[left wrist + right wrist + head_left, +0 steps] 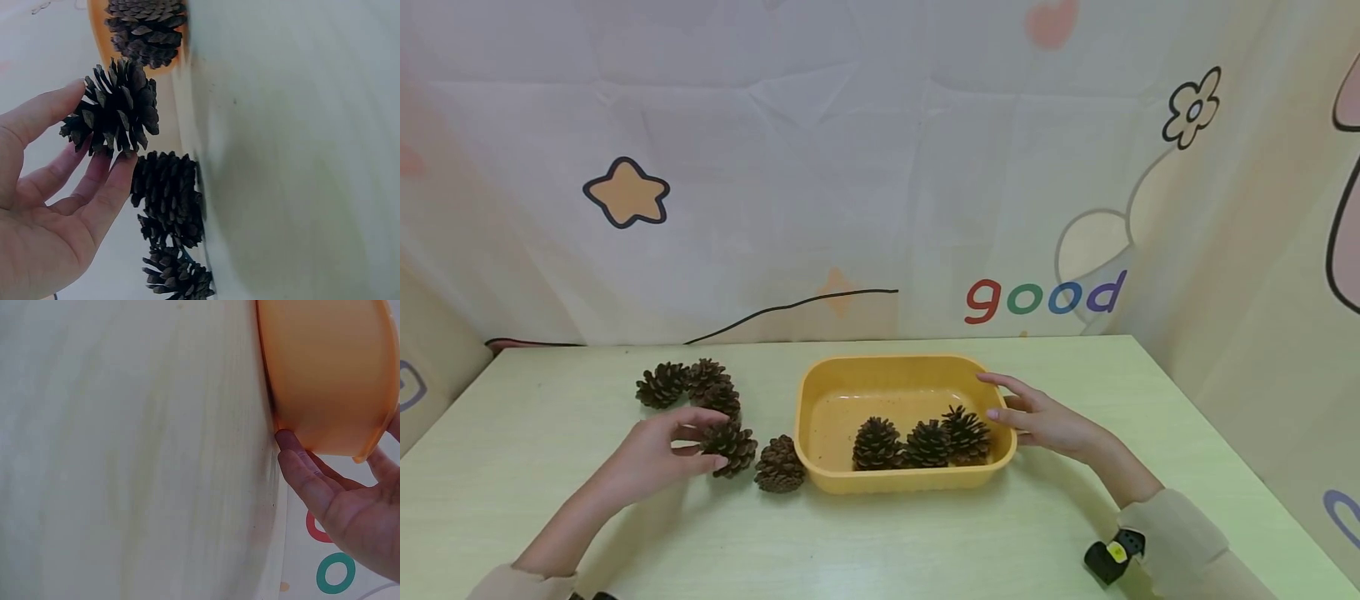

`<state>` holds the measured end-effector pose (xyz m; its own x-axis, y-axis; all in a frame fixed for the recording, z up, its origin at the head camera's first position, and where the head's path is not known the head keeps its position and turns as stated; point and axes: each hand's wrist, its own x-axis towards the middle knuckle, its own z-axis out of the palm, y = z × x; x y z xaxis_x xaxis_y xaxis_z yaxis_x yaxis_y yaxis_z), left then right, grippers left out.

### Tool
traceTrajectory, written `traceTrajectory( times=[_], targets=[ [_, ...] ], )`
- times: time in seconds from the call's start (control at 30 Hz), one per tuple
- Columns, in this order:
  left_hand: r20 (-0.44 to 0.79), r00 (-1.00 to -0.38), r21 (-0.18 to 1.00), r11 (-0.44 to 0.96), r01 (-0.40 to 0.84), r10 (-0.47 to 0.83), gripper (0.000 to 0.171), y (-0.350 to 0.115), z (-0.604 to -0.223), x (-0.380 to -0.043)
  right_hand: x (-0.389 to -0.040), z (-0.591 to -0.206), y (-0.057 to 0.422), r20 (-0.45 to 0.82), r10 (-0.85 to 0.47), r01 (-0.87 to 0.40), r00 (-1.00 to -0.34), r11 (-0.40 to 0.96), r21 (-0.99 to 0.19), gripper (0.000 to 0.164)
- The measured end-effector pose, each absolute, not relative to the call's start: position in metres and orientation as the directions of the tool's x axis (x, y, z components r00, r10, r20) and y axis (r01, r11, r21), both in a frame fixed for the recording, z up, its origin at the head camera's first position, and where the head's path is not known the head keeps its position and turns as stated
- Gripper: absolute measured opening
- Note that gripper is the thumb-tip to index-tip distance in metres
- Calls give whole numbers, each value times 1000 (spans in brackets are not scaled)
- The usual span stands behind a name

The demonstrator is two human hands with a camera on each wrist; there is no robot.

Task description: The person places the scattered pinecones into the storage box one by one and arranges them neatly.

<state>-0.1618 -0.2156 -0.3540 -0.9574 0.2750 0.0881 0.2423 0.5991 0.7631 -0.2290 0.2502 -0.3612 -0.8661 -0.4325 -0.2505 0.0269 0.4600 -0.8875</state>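
My left hand (664, 454) pinches a brown pine cone (730, 447) between thumb and fingertips, left of the yellow plastic basin (827, 482). The left wrist view shows this pine cone (115, 109) with its scales spread wide. Another pine cone (780, 465) sits on the table against the basin's left side. Beyond the left hand, several more cones (662, 385) are grouped together. Inside the basin, three pine cones (927, 443) line the near side. At the basin's right end, my right hand (1048, 421) grips the rim, its fingers (306, 481) along the outer wall.
The pale green table (880, 542) ends at the back against a hanging cloth (737, 208) printed with a star, a flower and the word "good". More printed cloth (1285, 333) hangs along the right side. A small black device (1112, 557) is at the right wrist.
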Motion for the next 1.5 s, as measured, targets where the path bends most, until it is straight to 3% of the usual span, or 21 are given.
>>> traceTrajectory(
  times=[0.8,1.5],
  targets=[
    [197,-951,783,545,300,239,46,-196,-328,-150,-228,-360,249,-255,-429,29,-867,467,-884,65],
    [239,-920,812,456,364,310,45,-160,-320,-158,-229,-361,250,-253,-424,29,-870,468,-883,65]
  ],
)
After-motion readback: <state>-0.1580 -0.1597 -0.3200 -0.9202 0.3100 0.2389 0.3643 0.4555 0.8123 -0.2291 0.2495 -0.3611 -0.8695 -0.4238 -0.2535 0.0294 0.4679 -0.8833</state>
